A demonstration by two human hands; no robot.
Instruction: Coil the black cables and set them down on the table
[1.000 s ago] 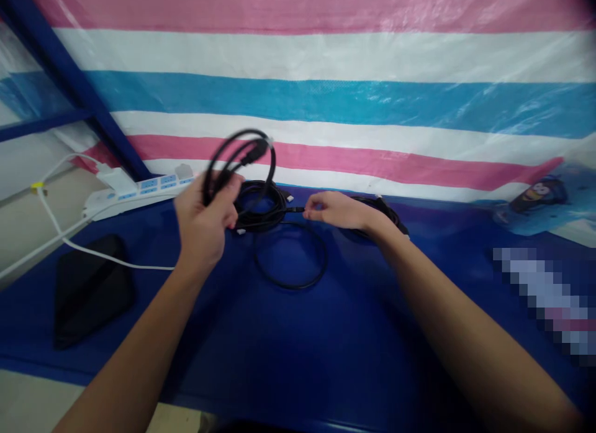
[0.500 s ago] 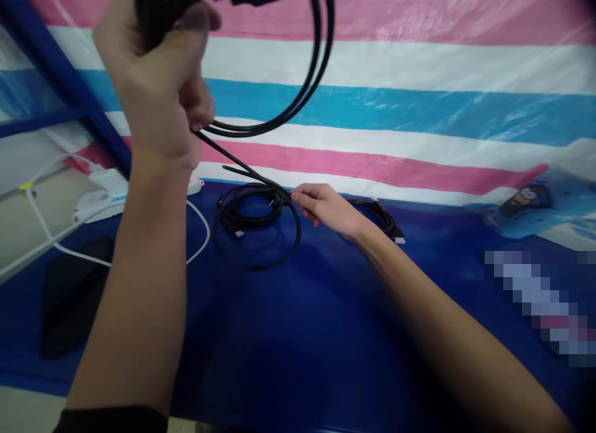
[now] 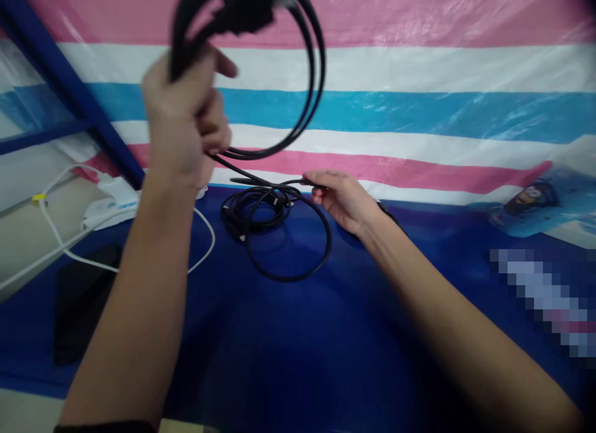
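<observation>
Black cable (image 3: 318, 79) is clenched in the closed grip of the left hand (image 3: 186, 119), which is raised on an upright forearm, its loops hanging in the air before the striped tarp (image 3: 419, 110). From that fist one strand slants down to the right hand (image 3: 347, 200), held low with the arm stretched forward, its fingertips pinching the strand just above the blue bench (image 3: 302, 333). The rest lies in a loose coil (image 3: 231, 217) on the bench, a white power strip (image 3: 109, 203) off to its left.
</observation>
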